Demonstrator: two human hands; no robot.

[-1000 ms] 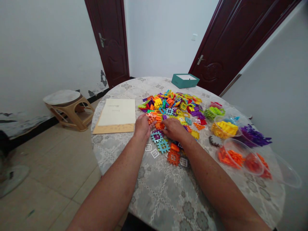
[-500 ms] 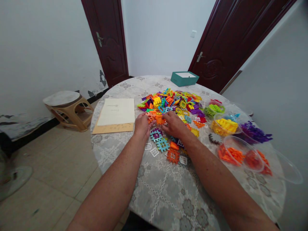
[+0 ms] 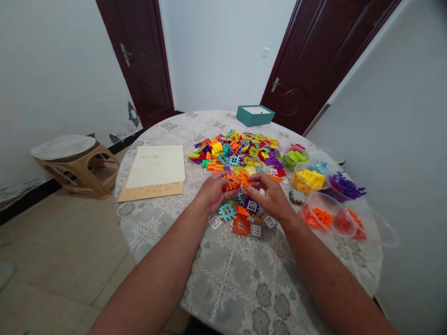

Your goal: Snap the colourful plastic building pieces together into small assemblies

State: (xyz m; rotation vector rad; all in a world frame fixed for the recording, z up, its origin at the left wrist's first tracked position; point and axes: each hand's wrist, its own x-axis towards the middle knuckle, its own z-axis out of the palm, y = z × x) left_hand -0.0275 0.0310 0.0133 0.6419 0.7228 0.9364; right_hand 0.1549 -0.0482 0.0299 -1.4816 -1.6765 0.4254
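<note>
My left hand [image 3: 213, 191] is closed round an orange building block piece [image 3: 231, 182], thumb on top and fingers below. From the other side my right hand [image 3: 267, 195] pinches a second orange block piece [image 3: 245, 180], which touches the first; I cannot tell whether they are joined. Both are held just above the table. Below them lie a light blue square block [image 3: 227, 212], an orange square block [image 3: 241, 225] and several white window pieces [image 3: 256, 230]. Just beyond my hands spreads a mixed heap of coloured blocks [image 3: 240, 150].
Clear plastic tubs of yellow [image 3: 309, 180], green [image 3: 295, 159] and orange pieces [image 3: 318, 218] stand at the right, beside purple pieces [image 3: 347, 186]. Paper sheets [image 3: 159, 165] lie at the left. A green box [image 3: 255, 115] sits at the far edge. A stool [image 3: 78, 170] stands left of the table.
Both hands have come nearer to me and lifted the orange pieces off the heap's near side. The pieces are now tilted up between my hands. The view has shifted a little to the right.
</note>
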